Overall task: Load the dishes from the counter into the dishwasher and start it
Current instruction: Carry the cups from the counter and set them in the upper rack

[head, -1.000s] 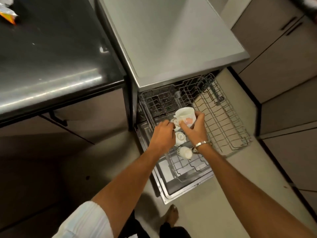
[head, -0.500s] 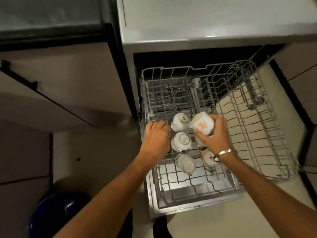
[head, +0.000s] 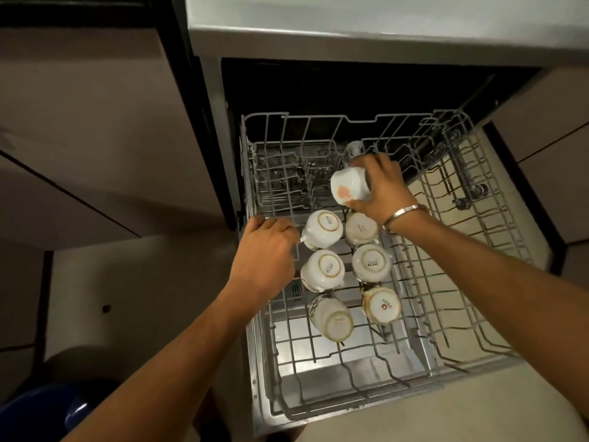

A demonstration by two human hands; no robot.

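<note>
My right hand (head: 384, 186) grips a tilted cup (head: 349, 186) at the rack's (head: 446, 314) 12 o'clock; left hand (head: 264, 253) curls on its 9 o'clock rim.

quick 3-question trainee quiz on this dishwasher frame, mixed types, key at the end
1. How many cups sit upside down in the rack?
2. True or false: the right hand holds a glass bowl.
3. The left hand is at: A) the rack's left edge, B) the counter, C) the blue bucket.

Key: 1) six, in two rows of three; 2) false, it grips a white cup with a pink mark; 3) A.
</note>
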